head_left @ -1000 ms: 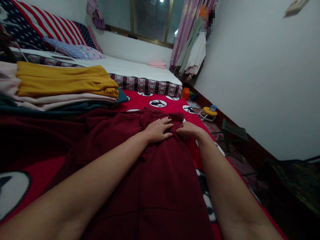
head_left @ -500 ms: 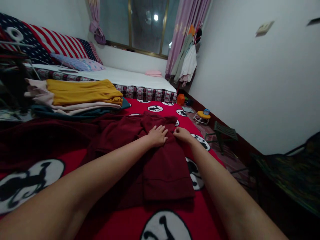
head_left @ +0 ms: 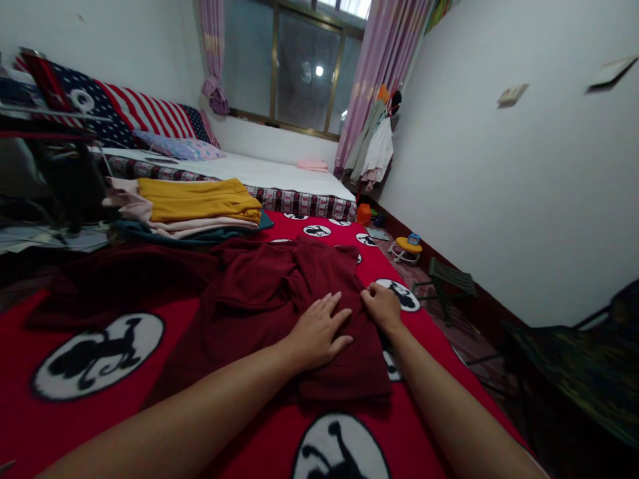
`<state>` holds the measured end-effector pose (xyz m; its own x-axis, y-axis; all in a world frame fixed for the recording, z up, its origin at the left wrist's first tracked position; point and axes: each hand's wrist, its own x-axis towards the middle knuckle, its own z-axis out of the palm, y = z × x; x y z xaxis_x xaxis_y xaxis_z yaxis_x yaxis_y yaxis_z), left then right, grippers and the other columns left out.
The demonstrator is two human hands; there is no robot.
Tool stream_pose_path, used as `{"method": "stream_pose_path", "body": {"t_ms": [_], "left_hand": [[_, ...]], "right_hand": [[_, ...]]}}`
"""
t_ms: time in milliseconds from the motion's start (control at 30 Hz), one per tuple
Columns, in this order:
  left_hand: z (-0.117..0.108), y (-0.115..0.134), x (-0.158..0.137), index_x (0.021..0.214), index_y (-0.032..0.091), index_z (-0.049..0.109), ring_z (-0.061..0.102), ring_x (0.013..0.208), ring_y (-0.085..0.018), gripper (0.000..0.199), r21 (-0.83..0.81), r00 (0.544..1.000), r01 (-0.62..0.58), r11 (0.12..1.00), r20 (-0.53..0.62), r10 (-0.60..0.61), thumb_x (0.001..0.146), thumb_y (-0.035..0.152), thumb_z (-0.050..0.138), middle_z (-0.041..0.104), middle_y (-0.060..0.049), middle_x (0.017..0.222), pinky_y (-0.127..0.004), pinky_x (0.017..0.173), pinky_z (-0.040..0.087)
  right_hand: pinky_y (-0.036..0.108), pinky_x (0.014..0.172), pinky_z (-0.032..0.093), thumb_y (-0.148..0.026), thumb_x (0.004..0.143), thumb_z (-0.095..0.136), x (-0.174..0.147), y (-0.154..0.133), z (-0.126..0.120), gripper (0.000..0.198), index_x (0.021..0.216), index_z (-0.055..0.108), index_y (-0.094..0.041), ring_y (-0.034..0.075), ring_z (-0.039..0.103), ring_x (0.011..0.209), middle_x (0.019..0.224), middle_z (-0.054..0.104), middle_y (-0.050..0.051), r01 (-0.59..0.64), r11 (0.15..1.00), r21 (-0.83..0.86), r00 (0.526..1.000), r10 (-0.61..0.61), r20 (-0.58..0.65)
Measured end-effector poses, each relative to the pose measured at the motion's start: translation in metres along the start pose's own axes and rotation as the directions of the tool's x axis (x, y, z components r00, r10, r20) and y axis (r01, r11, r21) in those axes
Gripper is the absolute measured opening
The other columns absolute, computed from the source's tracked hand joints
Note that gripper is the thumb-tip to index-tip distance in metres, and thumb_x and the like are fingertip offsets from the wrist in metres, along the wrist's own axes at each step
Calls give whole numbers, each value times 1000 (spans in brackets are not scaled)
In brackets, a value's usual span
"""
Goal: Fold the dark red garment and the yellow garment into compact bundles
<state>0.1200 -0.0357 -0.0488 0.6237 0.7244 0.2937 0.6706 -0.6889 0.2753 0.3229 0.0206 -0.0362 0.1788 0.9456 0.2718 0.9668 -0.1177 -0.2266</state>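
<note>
Maroon garment point(head_left: 254, 286) lies kinda rumpled on the red cover point(head_left: 249, 456), left hand point(head_left: 318, 330) flat and spread on it. Right hand point(head_left: 382, 307) is curled at the garment's right edge, can't tell if it's pinching cloth. Folded clothes point(head_left: 200, 201) sit just past the garment's far side.

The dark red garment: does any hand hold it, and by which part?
The garment seems held at its right edge by the closed right hand; the left hand lies on top.

The light is dim, a white glare spot point(head_left: 319, 70) showing in the window point(head_left: 299, 93). Shade dulls the maroon cloth point(head_left: 259, 283), and what seems a chair point(head_left: 574, 359) at lower right nearly sinks into black. The wall switch point(head_left: 512, 95) smears slightly; wide-angle distortion slants the wall point(head_left: 519, 186).
</note>
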Motion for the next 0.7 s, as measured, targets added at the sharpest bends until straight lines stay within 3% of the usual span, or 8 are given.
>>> {"method": "stream_pose_path", "body": {"t_ms": [100, 167, 233, 333, 433, 533, 633, 700], "left_hand": [[0, 0, 1, 137, 22, 54, 30, 143, -32, 55, -18, 1000, -24, 1000, 13, 24, 90, 51, 51, 36, -14, 153, -47, 116, 29], [0, 0, 1, 136, 21, 54, 30, 142, -33, 54, -23, 999, -46, 999, 26, 46, 91, 50, 50, 40, -14, 151, -49, 116, 28], [0, 0, 2, 137, 20, 53, 29, 142, -35, 54, -29, 997, -69, 997, 28, 70, 91, 49, 49, 41, -14, 150, -50, 116, 27], [0, -1, 3, 136, 20, 54, 31, 142, -35, 53, -39, 996, -87, 995, 8, 87, 91, 48, 50, 41, -14, 150, -52, 115, 28], [0, -2, 3, 128, 20, 61, 43, 134, -31, 46, -95, 991, -126, 987, -56, 121, 88, 42, 58, 52, -12, 141, -47, 113, 33], [-5, -4, 4, 110, 21, 70, 57, 118, -22, 28, -209, 984, -160, 965, -113, 139, 86, 29, 60, 66, -6, 123, -32, 105, 42], [-25, -16, 6, 99, 23, 74, 66, 98, -17, 21, -275, 993, -19, 961, -119, -15, 87, 25, 56, 74, -1, 102, -25, 89, 50], [-51, -33, 5, 95, 24, 74, 68, 89, -17, 22, -233, 955, 174, 957, -196, -222, 89, 29, 53, 75, -1, 96, -25, 83, 51]], "right_hand": [[31, 65, 38, -37, 85, 43, 0, 5, -11, 31, 79, 69, -22, 27, 66, 88, 88, 72, 12, -99, 992, -75, 993, 103, 49], [32, 68, 42, -34, 82, 47, 4, 0, -18, 28, 82, 71, -19, 29, 67, 90, 90, 72, 15, -103, 987, -126, 990, 113, 79], [34, 75, 45, -29, 80, 50, 10, -13, -22, 27, 95, 70, -17, 30, 66, 95, 99, 71, 16, -34, 995, -96, 999, 38, 39], [34, 93, 44, -28, 84, 51, 19, -41, -16, 43, 125, 59, -15, 26, 60, 114, 125, 63, 15, 186, 972, 142, 982, -177, -71], [36, 107, 37, -35, 92, 43, 22, -63, 6, 53, 141, 44, -14, 21, 49, 130, 142, 51, 14, 248, 898, 365, 961, -276, 26], [51, 116, 19, -39, 95, 43, 20, -67, 28, 52, 142, 44, -17, 25, 31, 143, 151, 40, 13, 236, 916, 324, 946, -292, 138], [56, 116, 13, -40, 93, 47, 19, -58, 39, 49, 138, 49, -21, 25, 25, 145, 154, 36, 10, 280, 908, 311, 936, -330, 121], [55, 116, 16, -41, 92, 50, 21, -51, 43, 45, 133, 54, -23, 24, 31, 143, 150, 42, 10, 283, 882, 376, 938, -337, 85]]}}
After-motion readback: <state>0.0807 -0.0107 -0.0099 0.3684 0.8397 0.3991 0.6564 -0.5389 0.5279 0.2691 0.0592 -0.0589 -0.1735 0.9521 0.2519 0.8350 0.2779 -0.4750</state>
